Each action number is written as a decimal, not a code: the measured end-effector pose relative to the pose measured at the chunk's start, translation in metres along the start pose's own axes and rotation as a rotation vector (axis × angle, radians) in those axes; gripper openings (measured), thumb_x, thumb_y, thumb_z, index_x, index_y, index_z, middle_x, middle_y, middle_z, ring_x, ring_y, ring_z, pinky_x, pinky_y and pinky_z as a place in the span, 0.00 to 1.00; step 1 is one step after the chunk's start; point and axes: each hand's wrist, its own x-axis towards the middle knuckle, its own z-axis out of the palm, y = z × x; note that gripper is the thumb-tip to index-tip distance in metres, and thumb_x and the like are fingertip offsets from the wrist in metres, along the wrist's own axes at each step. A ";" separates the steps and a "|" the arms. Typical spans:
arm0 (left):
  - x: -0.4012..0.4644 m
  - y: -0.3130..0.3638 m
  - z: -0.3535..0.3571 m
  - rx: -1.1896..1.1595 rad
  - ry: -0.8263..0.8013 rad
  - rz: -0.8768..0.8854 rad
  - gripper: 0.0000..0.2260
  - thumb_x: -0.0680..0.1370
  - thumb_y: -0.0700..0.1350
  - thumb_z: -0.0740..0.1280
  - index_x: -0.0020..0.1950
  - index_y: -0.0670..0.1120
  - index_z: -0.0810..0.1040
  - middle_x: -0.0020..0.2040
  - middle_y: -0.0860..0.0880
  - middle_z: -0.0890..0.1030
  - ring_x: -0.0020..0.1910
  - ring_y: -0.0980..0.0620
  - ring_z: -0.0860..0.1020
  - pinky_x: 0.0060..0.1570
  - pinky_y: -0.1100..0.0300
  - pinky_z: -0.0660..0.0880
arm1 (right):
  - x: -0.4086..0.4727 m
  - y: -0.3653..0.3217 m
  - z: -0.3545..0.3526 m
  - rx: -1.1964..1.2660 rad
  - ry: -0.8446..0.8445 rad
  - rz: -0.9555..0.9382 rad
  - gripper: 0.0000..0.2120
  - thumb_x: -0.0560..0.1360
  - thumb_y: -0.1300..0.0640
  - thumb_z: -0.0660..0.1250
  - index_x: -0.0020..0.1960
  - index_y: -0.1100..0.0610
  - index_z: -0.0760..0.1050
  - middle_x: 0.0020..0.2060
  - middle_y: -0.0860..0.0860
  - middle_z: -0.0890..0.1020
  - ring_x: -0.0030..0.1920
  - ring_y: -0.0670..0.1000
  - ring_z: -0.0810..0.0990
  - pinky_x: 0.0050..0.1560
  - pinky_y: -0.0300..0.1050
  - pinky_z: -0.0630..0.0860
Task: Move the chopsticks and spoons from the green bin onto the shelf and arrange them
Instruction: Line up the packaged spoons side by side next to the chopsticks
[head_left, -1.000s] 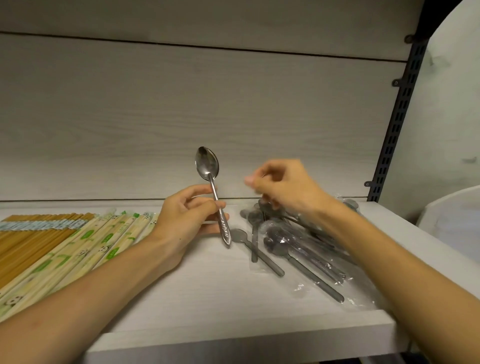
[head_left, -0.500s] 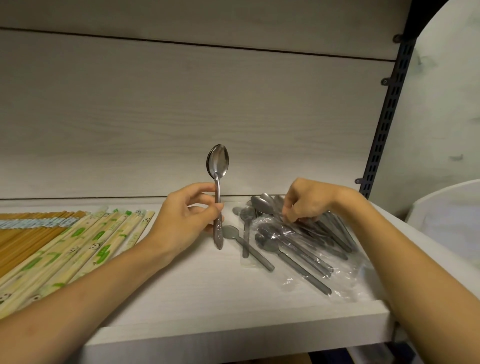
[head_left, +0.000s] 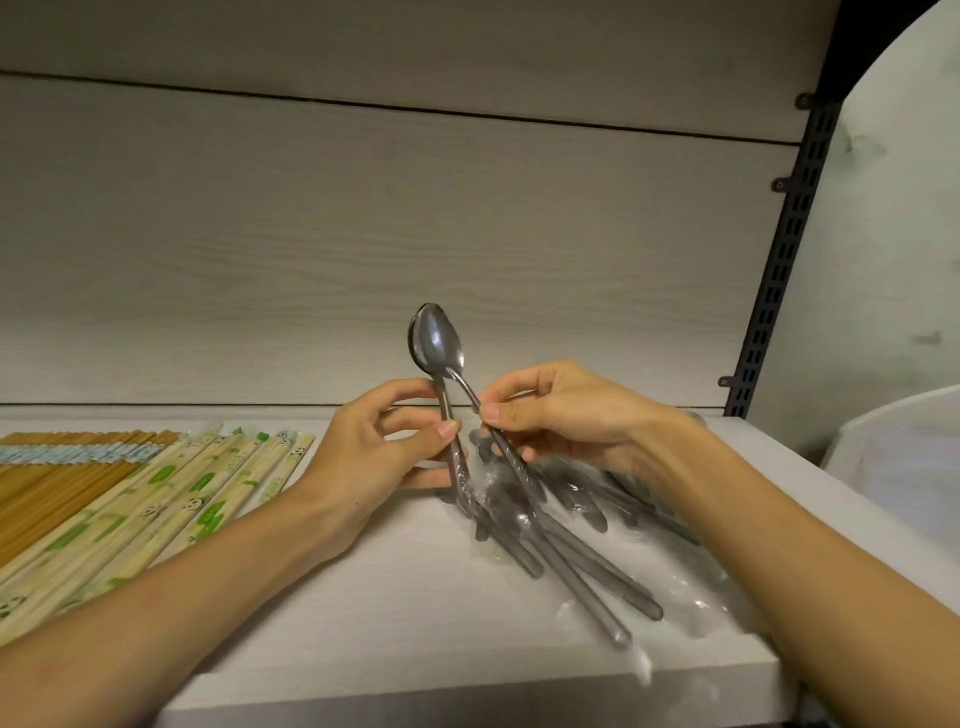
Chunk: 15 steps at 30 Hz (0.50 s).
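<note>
left hand (head_left: 374, 457) – grips spoon (head_left: 451, 441) | right hand (head_left: 566, 415) – pinches second spoon (head_left: 511, 457)

A pale wooden shelf (head_left: 363, 613) carries chopsticks (head_left: 130, 499) at left and, seemingly plastic-wrapped, spoons (head_left: 587, 561) at right.
</note>
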 end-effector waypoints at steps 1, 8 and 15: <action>-0.001 0.000 0.002 -0.005 -0.019 0.005 0.15 0.71 0.34 0.72 0.57 0.45 0.78 0.46 0.40 0.84 0.44 0.42 0.84 0.41 0.49 0.82 | 0.001 0.000 0.003 0.029 -0.015 0.003 0.03 0.71 0.61 0.73 0.45 0.57 0.81 0.37 0.54 0.82 0.34 0.48 0.79 0.30 0.36 0.76; -0.001 0.002 0.004 -0.024 -0.050 0.045 0.17 0.70 0.36 0.72 0.58 0.45 0.78 0.48 0.38 0.83 0.46 0.39 0.84 0.43 0.48 0.82 | 0.007 0.006 0.014 0.217 0.015 -0.073 0.01 0.74 0.64 0.70 0.45 0.62 0.79 0.32 0.54 0.82 0.31 0.47 0.80 0.30 0.35 0.78; -0.001 0.002 0.005 -0.028 -0.048 0.031 0.16 0.72 0.35 0.71 0.59 0.44 0.77 0.48 0.37 0.83 0.46 0.40 0.84 0.42 0.49 0.82 | 0.010 0.010 0.019 0.135 0.104 -0.079 0.03 0.74 0.61 0.71 0.45 0.60 0.78 0.34 0.53 0.83 0.30 0.46 0.79 0.28 0.37 0.74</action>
